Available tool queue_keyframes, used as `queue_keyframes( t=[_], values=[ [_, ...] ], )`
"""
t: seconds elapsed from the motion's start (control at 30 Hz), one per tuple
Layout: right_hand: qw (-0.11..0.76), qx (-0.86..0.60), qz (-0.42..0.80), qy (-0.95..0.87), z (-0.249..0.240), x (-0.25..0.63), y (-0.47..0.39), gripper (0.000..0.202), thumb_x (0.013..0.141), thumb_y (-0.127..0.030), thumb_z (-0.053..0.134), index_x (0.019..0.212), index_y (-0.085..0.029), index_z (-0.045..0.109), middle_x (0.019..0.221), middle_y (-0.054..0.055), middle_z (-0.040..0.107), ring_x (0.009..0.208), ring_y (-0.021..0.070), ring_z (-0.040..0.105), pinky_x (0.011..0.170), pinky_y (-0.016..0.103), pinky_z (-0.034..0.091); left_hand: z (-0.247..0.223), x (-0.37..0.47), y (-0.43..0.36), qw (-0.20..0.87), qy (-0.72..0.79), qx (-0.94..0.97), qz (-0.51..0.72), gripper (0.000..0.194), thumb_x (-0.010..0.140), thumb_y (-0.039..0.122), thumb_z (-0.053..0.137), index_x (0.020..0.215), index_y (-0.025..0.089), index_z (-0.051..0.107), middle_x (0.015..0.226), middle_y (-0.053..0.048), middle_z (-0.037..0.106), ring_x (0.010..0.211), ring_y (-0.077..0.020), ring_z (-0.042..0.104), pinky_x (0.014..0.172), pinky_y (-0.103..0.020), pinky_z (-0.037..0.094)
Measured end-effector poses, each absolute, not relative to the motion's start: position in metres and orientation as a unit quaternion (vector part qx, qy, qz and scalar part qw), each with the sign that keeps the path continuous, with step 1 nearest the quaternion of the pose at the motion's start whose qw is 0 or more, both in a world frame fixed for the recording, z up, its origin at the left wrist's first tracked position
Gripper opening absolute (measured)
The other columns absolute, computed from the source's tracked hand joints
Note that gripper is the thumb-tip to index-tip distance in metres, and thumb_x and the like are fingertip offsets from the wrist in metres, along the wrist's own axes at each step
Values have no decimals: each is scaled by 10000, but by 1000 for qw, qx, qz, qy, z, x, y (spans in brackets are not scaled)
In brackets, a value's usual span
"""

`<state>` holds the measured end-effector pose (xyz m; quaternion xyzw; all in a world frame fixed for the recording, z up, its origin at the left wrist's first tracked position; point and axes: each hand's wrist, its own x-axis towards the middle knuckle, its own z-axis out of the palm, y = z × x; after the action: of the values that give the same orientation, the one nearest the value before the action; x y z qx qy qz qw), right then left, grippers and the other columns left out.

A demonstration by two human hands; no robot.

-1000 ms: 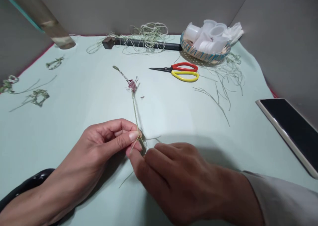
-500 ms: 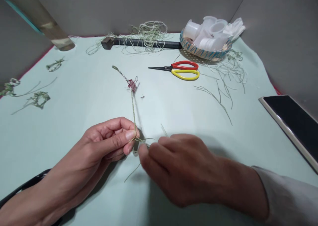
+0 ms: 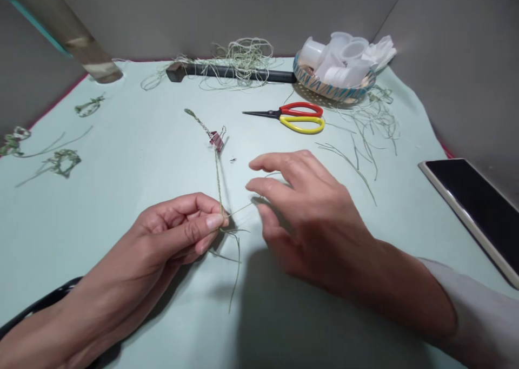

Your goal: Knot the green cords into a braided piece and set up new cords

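Note:
My left hand (image 3: 178, 228) is closed, thumb and forefinger pinching the lower end of a thin green braided cord (image 3: 218, 182). The cord runs up to a dark red binder clip (image 3: 216, 140), past which a short braided tail (image 3: 196, 120) extends. Several loose thread ends hang below the pinch. One thin thread (image 3: 239, 209) stretches from there toward my right hand (image 3: 302, 212), whose fingers are spread apart. Part of that thread passes behind the fingers, and I cannot tell whether it touches them.
Scissors (image 3: 294, 117) with red and yellow handles lie beyond my right hand. A basket (image 3: 332, 90) of white spools, a dark bar (image 3: 239, 72) and a thread tangle (image 3: 249, 55) are at the back. Small knotted pieces (image 3: 65, 162) lie left; a phone (image 3: 474, 212) lies right.
My right hand has moved up and away from my left hand, and its fingers have opened. A thread now stretches between the hands. The left hand keeps its pinch.

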<state>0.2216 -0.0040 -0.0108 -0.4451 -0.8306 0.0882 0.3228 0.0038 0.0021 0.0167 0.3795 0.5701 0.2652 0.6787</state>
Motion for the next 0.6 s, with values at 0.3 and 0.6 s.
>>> queue_keyframes(
  t=[0.3, 0.6],
  values=[
    [258, -421, 713, -498, -3, 198, -6, 53, 994, -250, 606, 1019, -204, 613, 942, 21, 753, 902, 164, 714, 833, 309, 542, 13, 7, 2, 656, 598, 373, 271, 300, 705, 478, 975, 733, 228, 811, 614, 14, 576, 640, -126, 513, 602, -203, 466],
    [282, -468, 613, -570, -6, 204, -10, 189, 1009, -251, 591, 827, -205, 605, 677, -65, 539, 644, 95, 469, 596, 240, 364, 6, 2, -6, 641, 594, 400, 276, 410, 804, 558, 906, 672, 225, 707, 622, 29, 524, 620, -117, 427, 554, -196, 414]
  ],
)
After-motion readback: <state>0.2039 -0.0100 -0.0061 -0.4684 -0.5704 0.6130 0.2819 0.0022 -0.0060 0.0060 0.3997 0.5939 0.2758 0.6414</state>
